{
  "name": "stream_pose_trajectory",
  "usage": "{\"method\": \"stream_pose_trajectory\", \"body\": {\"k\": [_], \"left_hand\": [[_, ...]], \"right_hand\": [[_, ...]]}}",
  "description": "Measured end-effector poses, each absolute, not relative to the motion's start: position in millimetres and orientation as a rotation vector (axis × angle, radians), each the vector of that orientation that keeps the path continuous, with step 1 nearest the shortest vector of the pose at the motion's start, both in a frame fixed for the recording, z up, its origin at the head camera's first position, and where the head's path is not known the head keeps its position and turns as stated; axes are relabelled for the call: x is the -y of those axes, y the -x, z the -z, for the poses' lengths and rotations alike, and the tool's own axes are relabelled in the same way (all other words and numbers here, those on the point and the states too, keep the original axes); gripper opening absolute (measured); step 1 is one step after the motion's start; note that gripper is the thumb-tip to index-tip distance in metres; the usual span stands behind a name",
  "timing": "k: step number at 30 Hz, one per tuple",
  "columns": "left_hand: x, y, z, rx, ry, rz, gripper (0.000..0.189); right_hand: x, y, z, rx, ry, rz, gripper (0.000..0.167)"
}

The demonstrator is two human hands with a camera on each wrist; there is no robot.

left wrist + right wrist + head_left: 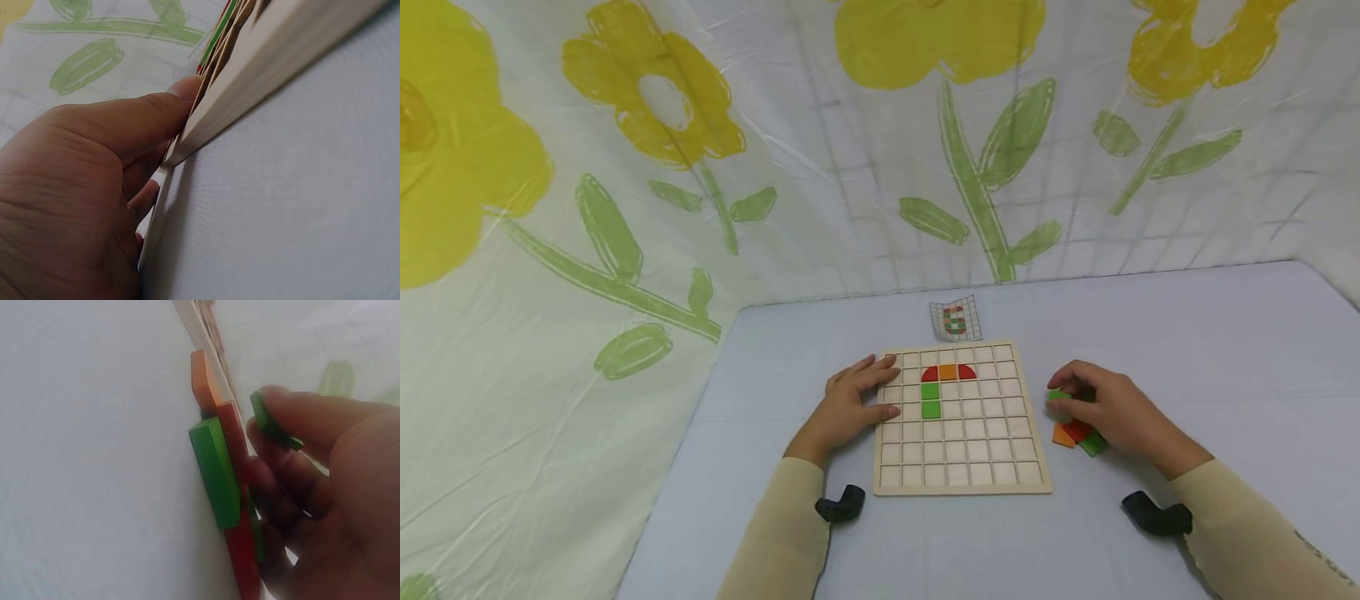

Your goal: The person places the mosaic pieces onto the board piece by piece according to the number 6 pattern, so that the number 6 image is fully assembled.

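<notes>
My left hand [844,407] rests along the left edge of a wooden grid board [964,490], its thumb and fingertips on the rim. In the left wrist view, the thumb [144,119] lies over the board's edge. Five tiles sit in the board: a row with an orange square [948,372] between two red rounded pieces, and two green squares [931,408] below its left end. Right of the board, my right hand [1116,412] pinches a green tile [267,422] between thumb and fingers. Beneath it lie loose tiles: orange [1063,435], red [1078,430] and green [1093,444].
A small printed card [956,319] with a coloured grid pattern lies behind the board. A pale cloth covers the table [970,550]. A flower-printed curtain [865,167] hangs behind and to the left. Black straps [1157,514] stick out at both wrists.
</notes>
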State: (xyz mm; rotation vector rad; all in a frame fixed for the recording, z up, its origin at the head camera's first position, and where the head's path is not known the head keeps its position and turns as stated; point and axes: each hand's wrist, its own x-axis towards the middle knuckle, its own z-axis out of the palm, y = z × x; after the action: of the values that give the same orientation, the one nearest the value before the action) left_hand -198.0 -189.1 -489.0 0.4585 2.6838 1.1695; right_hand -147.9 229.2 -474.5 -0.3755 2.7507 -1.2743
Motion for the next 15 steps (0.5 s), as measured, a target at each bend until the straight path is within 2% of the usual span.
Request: {"method": "stream_pose_trajectory", "body": {"k": [15], "left_hand": [[189.5,198.2,487.8,-2.685,-0.511,-1.174,0.066]], "right_hand": [[-226.9,145.3,467.3,-2.790,0.378,1.362,0.014]]}}
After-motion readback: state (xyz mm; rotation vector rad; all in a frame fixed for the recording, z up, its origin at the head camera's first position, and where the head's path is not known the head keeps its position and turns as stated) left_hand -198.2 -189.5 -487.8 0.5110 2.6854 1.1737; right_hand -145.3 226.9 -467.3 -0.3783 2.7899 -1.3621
